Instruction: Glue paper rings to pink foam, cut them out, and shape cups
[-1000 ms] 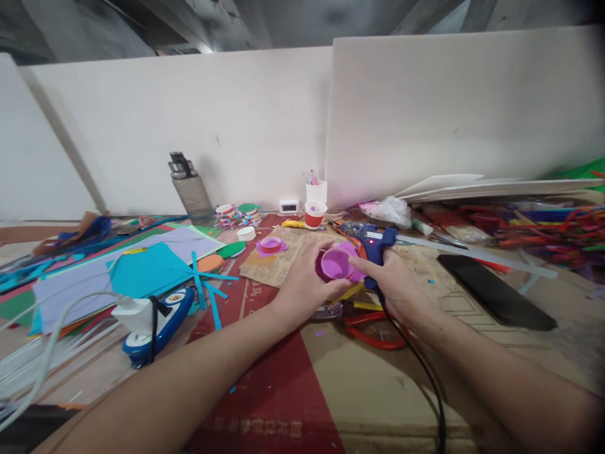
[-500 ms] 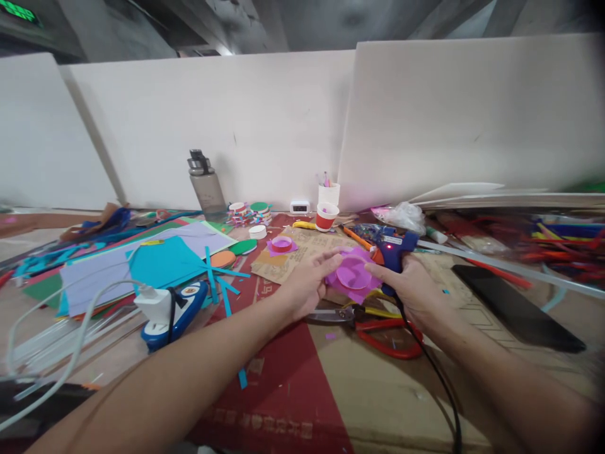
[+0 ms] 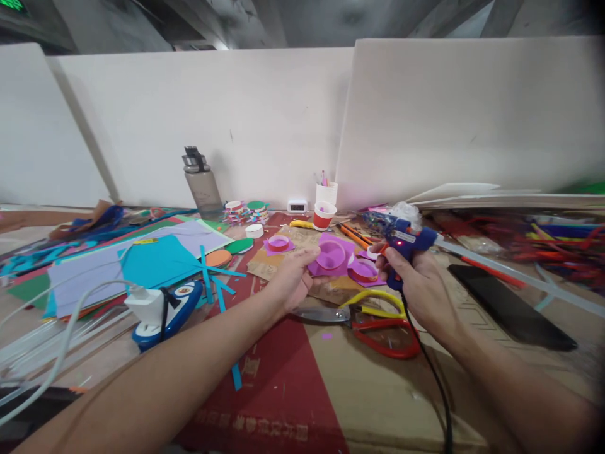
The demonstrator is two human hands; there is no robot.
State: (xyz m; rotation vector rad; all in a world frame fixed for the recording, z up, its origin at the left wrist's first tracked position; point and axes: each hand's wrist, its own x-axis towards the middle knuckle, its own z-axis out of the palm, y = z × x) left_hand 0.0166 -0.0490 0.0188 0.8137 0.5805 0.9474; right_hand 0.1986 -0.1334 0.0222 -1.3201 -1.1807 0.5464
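Between the fingertips of my left hand [image 3: 292, 279] is a purple paper piece [image 3: 329, 257] with a round ring on its face. My right hand [image 3: 420, 280] grips a blue hot glue gun [image 3: 418, 238] with a red light on, its nozzle pointing left and a long clear glue stick [image 3: 482, 257] sticking out behind. Beyond the right hand lies a red ring on purple paper [image 3: 363, 272], partly covered by the hand's side. Another red ring on purple paper [image 3: 278, 244] rests farther back. Below both hands lie scissors [image 3: 384, 325] with yellow and red handles.
At left are coloured paper sheets [image 3: 163, 263], blue strips [image 3: 222, 296] and a white plug on a blue power strip [image 3: 167, 321]. A bottle [image 3: 203, 189] and red-and-white cup [image 3: 324, 217] stand behind. A black phone [image 3: 510, 306] lies right; the gun's cord [image 3: 435, 372] runs forward.
My hands have moved apart. The left hand has carried the purple paper slightly left and up, while the right has drawn the glue gun to the right. A red ring on purple paper now shows between them.
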